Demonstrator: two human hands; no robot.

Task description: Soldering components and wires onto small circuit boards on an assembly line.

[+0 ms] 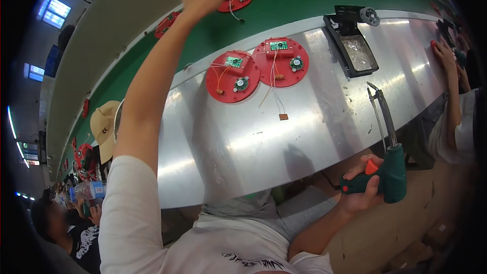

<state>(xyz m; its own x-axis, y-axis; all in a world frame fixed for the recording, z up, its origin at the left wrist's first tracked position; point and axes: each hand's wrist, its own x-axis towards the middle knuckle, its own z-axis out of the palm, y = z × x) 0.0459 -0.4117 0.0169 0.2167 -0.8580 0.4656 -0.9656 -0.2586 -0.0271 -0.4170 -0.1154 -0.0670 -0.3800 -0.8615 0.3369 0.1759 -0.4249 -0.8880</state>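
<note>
My right hand [362, 185] grips a dark green soldering gun [395, 177] with a red trigger, its tip pointing up over the table's edge. My left hand [202, 0] is stretched out over the green belt, fingers apart. Its thumb side is beside a red disc [236, 4] with a small board and wires; whether they touch, I cannot tell. Two red discs lie side by side on the metal table, a left disc [217, 83] and a right disc [264, 66], each bearing green circuit boards and thin wires. A small brown piece [283, 117] lies at the wire ends.
A black stand [341, 50] with a tray of shiny bits stands at the table's back right. Another red disc [165, 24] sits on the green belt [289, 0]. A person's hand [445, 58] rests at far right. At left are a beige cap [105, 127] and a bottle [90, 190].
</note>
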